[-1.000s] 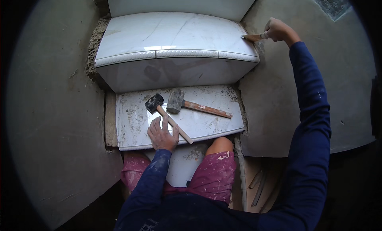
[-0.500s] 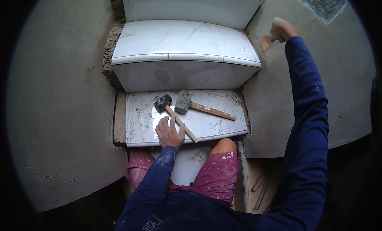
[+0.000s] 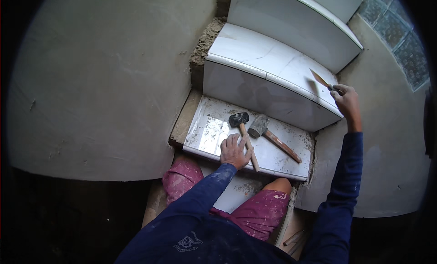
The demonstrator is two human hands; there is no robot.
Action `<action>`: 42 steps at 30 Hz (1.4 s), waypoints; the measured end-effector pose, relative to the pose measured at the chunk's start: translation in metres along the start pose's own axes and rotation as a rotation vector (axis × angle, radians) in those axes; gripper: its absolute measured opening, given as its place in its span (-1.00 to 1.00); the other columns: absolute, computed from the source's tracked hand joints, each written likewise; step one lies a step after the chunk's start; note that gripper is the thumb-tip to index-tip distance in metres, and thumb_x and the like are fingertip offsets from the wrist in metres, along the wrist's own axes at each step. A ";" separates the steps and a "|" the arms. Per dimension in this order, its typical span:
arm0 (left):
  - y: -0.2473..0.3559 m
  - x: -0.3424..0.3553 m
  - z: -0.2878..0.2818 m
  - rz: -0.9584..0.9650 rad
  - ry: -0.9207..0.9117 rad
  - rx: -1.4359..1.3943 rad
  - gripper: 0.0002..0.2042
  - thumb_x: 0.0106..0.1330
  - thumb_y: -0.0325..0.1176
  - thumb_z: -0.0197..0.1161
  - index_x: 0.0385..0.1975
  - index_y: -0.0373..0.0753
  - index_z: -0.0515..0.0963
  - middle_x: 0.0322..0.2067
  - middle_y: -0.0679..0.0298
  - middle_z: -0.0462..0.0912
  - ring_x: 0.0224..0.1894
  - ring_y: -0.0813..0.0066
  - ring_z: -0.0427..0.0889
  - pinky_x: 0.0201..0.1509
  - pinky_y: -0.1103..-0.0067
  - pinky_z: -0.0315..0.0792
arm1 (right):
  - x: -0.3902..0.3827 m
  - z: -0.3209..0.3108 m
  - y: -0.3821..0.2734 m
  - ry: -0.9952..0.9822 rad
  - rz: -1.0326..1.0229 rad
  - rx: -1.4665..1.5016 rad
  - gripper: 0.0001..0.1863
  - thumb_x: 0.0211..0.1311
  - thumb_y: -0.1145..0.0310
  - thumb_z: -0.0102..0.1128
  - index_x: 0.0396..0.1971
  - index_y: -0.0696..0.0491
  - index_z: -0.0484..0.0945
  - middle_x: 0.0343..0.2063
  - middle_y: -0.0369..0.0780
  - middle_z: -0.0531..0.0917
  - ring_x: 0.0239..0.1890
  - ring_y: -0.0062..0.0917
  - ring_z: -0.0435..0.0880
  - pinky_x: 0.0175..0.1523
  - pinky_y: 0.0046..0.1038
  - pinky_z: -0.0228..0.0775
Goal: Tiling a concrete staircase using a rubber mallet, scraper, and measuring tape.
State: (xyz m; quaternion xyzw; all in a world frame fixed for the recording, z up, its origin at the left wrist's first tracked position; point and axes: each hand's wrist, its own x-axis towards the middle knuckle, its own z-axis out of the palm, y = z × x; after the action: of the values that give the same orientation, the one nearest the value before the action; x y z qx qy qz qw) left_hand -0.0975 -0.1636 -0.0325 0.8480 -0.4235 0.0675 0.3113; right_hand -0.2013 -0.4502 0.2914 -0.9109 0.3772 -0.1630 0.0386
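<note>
My left hand rests with spread fingers on the debris-speckled lower white tread, touching the pale wooden handle of a black rubber mallet. A grey-headed mallet with a reddish wooden handle lies to its right. My right hand grips a trowel, whose blade is over the right part of the middle marble-look tread, near the beaded front edge.
More tiled steps rise above. Curved plastered walls flank the stair, with glass blocks at upper right and rough mortar along the left. Loose strips lie low at right, beside my legs.
My view has swung, shifting the stair rightward and tilting it. My right hand has moved from the right wall down and inward over the middle tread, with the trowel blade now pointing up-left.
</note>
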 end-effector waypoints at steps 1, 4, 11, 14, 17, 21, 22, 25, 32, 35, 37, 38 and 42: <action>-0.002 0.000 -0.004 -0.015 -0.024 0.002 -0.41 0.19 0.07 0.16 0.20 -0.07 0.40 0.07 0.09 0.41 0.19 0.16 0.29 0.25 0.26 0.10 | -0.013 0.008 -0.021 0.108 -0.083 0.096 -0.65 0.18 0.33 0.23 -0.07 0.18 0.62 -0.30 0.05 0.70 -0.28 -0.23 0.73 -0.14 -0.34 0.50; -0.008 -0.002 -0.005 -0.022 -0.005 -0.008 -0.41 0.20 0.08 0.16 0.20 -0.07 0.40 0.07 0.11 0.41 0.19 0.16 0.29 0.26 0.25 0.09 | -0.071 0.022 -0.102 0.149 -0.032 0.432 -0.69 0.27 0.39 0.14 -0.04 0.19 0.61 -0.47 -0.18 0.69 -0.45 -0.61 0.62 -0.29 -0.54 0.44; -0.035 -0.002 -0.018 0.041 0.094 -0.225 -0.53 0.19 -0.10 0.21 0.09 -0.12 0.46 -0.01 0.14 0.44 0.14 0.15 0.36 0.23 0.21 0.16 | -0.151 0.120 -0.170 0.021 -0.072 0.985 -0.62 0.17 0.41 0.19 0.00 0.22 0.56 -0.36 -0.14 0.71 -0.31 -0.58 0.64 -0.17 -0.53 0.46; -0.074 0.006 -0.049 -0.032 0.178 -0.067 -0.53 0.20 -0.12 0.19 0.10 -0.14 0.47 0.10 0.00 0.39 0.25 0.04 0.26 0.32 0.15 0.05 | -0.133 0.112 -0.204 0.058 -0.086 0.940 -0.60 0.18 0.37 0.17 0.02 0.18 0.56 -0.34 -0.07 0.70 -0.27 -0.45 0.68 -0.10 -0.47 0.46; -0.109 0.007 -0.049 -0.065 0.075 0.113 -0.48 0.23 -0.03 0.16 0.16 -0.12 0.45 0.21 -0.06 0.33 0.34 0.00 0.16 0.41 0.13 -0.06 | -0.090 0.119 -0.261 0.137 -0.179 0.856 -0.61 0.21 0.29 0.09 0.01 0.12 0.56 -0.28 0.08 0.66 -0.21 -0.11 0.68 -0.06 -0.30 0.47; -0.107 0.006 -0.056 -0.052 -0.015 0.123 -0.43 0.24 0.06 0.11 0.21 -0.08 0.42 0.28 -0.07 0.26 0.39 -0.03 0.09 0.44 0.10 -0.11 | 0.002 0.138 -0.317 0.142 -0.214 0.710 -0.67 0.26 0.28 0.03 -0.10 0.16 0.60 -0.36 0.12 0.63 -0.27 -0.03 0.64 -0.13 -0.23 0.45; -0.107 0.006 -0.058 -0.063 -0.026 0.106 -0.43 0.24 0.06 0.11 0.21 -0.06 0.42 0.29 -0.07 0.25 0.39 -0.05 0.08 0.44 0.08 -0.10 | 0.029 0.145 -0.327 0.105 -0.186 0.663 -0.69 0.26 0.28 0.04 -0.20 0.18 0.63 -0.35 0.14 0.63 -0.23 0.00 0.65 -0.10 -0.20 0.45; -0.100 0.010 -0.057 -0.050 -0.029 0.091 -0.43 0.23 0.07 0.12 0.22 -0.05 0.42 0.29 -0.05 0.25 0.39 -0.04 0.09 0.43 0.08 -0.08 | 0.100 0.177 -0.333 0.069 -0.105 0.616 -0.71 0.15 0.31 0.09 -0.28 0.21 0.64 -0.29 0.15 0.66 -0.14 0.00 0.65 -0.01 -0.16 0.46; -0.110 0.012 -0.064 -0.110 -0.097 0.120 -0.41 0.24 0.07 0.09 0.25 -0.03 0.39 0.31 -0.04 0.23 0.40 -0.03 0.07 0.44 0.08 -0.11 | 0.170 0.139 -0.336 -0.163 -0.043 0.755 -0.62 0.16 0.29 0.12 -0.54 0.40 0.55 -0.66 -0.04 0.58 -0.68 -0.28 0.62 -0.57 -0.30 0.46; -0.106 0.015 -0.063 -0.102 -0.113 0.094 -0.41 0.24 0.06 0.10 0.25 -0.03 0.39 0.31 -0.04 0.22 0.40 -0.03 0.06 0.43 0.07 -0.11 | 0.184 0.163 -0.331 -0.139 -0.001 0.709 -0.64 0.14 0.32 0.12 -0.52 0.41 0.56 -0.62 -0.04 0.61 -0.63 -0.30 0.64 -0.56 -0.30 0.46; -0.104 0.015 -0.059 -0.085 -0.107 0.084 -0.41 0.24 0.06 0.10 0.26 -0.04 0.39 0.31 -0.04 0.22 0.41 -0.02 0.05 0.43 0.07 -0.11 | 0.197 0.169 -0.326 -0.157 0.020 0.694 -0.67 0.12 0.35 0.10 -0.54 0.39 0.56 -0.64 -0.06 0.59 -0.66 -0.31 0.60 -0.54 -0.33 0.46; -0.102 0.016 -0.058 -0.095 -0.106 0.085 -0.41 0.24 0.06 0.10 0.26 -0.04 0.39 0.31 -0.04 0.22 0.41 -0.02 0.05 0.43 0.07 -0.11 | 0.207 0.162 -0.324 -0.206 0.001 0.661 -0.67 0.12 0.35 0.10 -0.58 0.38 0.55 -0.67 -0.06 0.58 -0.67 -0.30 0.59 -0.54 -0.33 0.46; -0.105 0.014 -0.061 -0.101 -0.082 0.083 -0.42 0.24 0.05 0.10 0.24 -0.07 0.41 0.30 -0.05 0.24 0.39 -0.01 0.09 0.42 0.10 -0.11 | 0.196 0.167 -0.326 -0.172 0.009 0.563 -0.67 0.12 0.35 0.12 -0.66 0.34 0.50 -0.68 -0.07 0.56 -0.72 -0.36 0.54 -0.62 -0.30 0.36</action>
State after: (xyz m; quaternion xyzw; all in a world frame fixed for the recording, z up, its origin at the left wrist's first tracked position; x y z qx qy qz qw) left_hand 0.0001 -0.0906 -0.0276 0.8825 -0.3893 0.0345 0.2615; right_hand 0.2034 -0.3641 0.2493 -0.8732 0.3164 -0.1833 0.3222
